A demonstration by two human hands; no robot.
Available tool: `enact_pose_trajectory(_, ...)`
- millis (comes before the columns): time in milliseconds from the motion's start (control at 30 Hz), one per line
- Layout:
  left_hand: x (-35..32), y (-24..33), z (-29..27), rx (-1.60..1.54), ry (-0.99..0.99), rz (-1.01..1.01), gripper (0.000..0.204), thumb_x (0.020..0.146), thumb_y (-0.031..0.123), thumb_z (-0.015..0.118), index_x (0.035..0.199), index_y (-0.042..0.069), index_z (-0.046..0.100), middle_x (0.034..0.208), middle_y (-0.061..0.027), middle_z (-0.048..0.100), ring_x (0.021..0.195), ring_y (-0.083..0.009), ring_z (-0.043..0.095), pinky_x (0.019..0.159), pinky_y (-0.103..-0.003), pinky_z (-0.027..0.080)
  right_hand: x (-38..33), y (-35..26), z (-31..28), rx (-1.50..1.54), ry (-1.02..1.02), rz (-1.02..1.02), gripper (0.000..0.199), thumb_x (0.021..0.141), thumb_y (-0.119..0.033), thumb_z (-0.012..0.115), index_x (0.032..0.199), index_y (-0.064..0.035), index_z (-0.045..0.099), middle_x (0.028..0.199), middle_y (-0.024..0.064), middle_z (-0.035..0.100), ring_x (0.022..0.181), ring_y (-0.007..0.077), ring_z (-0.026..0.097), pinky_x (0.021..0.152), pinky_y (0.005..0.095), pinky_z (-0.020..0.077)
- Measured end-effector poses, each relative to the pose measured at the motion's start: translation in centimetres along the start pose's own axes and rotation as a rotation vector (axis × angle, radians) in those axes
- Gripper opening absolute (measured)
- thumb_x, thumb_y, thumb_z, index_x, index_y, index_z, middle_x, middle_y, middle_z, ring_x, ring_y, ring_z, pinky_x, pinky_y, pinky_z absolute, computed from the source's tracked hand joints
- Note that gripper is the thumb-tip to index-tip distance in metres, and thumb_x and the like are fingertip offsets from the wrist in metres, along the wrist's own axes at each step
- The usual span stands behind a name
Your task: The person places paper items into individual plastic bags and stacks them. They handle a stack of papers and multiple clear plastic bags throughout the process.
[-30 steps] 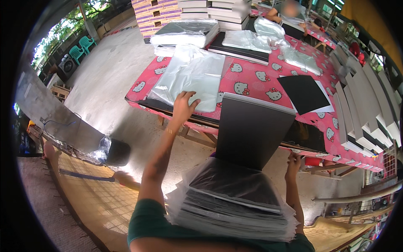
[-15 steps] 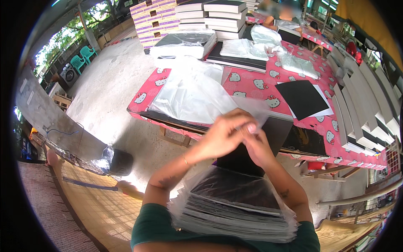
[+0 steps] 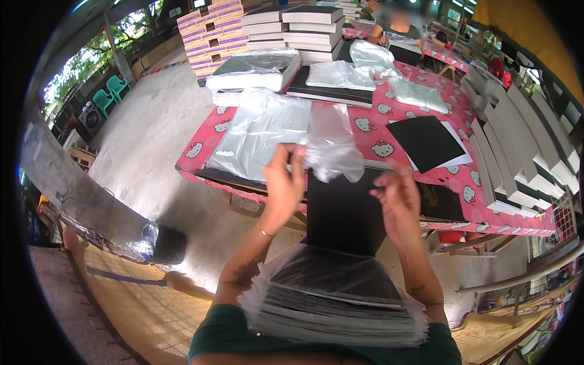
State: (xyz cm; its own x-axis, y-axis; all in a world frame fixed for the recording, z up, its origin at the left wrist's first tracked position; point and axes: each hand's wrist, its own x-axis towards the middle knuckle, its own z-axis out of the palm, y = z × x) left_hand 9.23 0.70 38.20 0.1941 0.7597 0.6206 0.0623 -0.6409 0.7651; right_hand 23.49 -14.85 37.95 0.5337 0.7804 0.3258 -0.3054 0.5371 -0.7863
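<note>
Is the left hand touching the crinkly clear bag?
Touching. The head view shows the left hand pinching the edge of the clear plastic bag above the upright black board.

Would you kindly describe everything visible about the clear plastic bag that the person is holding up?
The clear plastic bag is thin, glossy, see-through film, crumpled and bunched at the upper edge of an upright black flat board. The left hand pinches its left side; the right hand is open just to its right, whether touching the bag I cannot tell. It hangs above a lap stack of bagged dark sheets, in front of the pink patterned table.
</note>
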Motion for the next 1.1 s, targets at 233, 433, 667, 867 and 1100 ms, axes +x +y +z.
enact_pose_trajectory(233,-1.7,1.3,1.8,-0.049,-0.156,0.201,0.015,0.086,0.009,0.066,0.084,-0.003,0.057,0.071,-0.0094,0.061,0.066,-0.0128,0.056,0.063,-0.027,0.046,1.5,2.3,-1.7,-0.152,0.063,0.121,0.025,0.088,-0.014,0.065,0.110,-0.0023,0.061,0.092,0.0014,0.064,0.083,0.0084,0.058,0.078,0.0252,0.0439)
enact_pose_trajectory(433,0.8,0.1,0.7,-0.016,-0.016,0.095,0.016,0.089,0.011,0.062,0.084,-0.004,0.059,0.070,-0.0111,0.060,0.064,-0.0139,0.052,0.061,-0.026,0.044,0.8,1.9,-3.6,-0.420,0.111,0.023,0.028,0.086,-0.024,0.067,0.103,-0.0025,0.064,0.101,0.0035,0.057,0.094,0.0134,0.052,0.083,0.0282,0.0402)
enact_pose_trajectory(667,1.7,1.2,1.2,0.066,-0.223,0.564,0.007,0.083,0.003,0.065,0.085,-0.002,0.061,0.076,-0.0119,0.060,0.066,-0.0237,0.057,0.060,-0.029,0.045,2.5,-0.1,-1.4,-1.129,0.137,-0.386,0.049,0.082,-0.034,0.069,0.116,-0.0006,0.056,0.115,0.0123,0.046,0.112,0.0233,0.042,0.098,0.0370,0.0331)
enact_pose_trajectory(867,2.9,1.7,1.4,0.063,-0.190,0.578,0.005,0.083,0.002,0.065,0.083,-0.002,0.062,0.075,-0.0108,0.060,0.063,-0.0225,0.056,0.058,-0.029,0.045,4.0,0.7,-2.4,-0.487,0.001,0.002,0.052,0.083,-0.033,0.070,0.119,-0.0008,0.053,0.102,0.0109,0.058,0.092,0.0171,0.053,0.084,0.0307,0.0413)
enact_pose_trajectory(1100,2.2,2.2,1.9,-0.029,-0.150,0.290,0.015,0.087,0.010,0.065,0.095,-0.001,0.060,0.091,-0.0092,0.061,0.069,-0.0163,0.056,0.061,-0.027,0.045,3.2,0.6,-1.0,-0.229,0.003,0.130,0.016,0.088,-0.015,0.066,0.096,-0.0008,0.066,0.081,0.0009,0.065,0.073,0.0056,0.056,0.067,0.0207,0.0446)
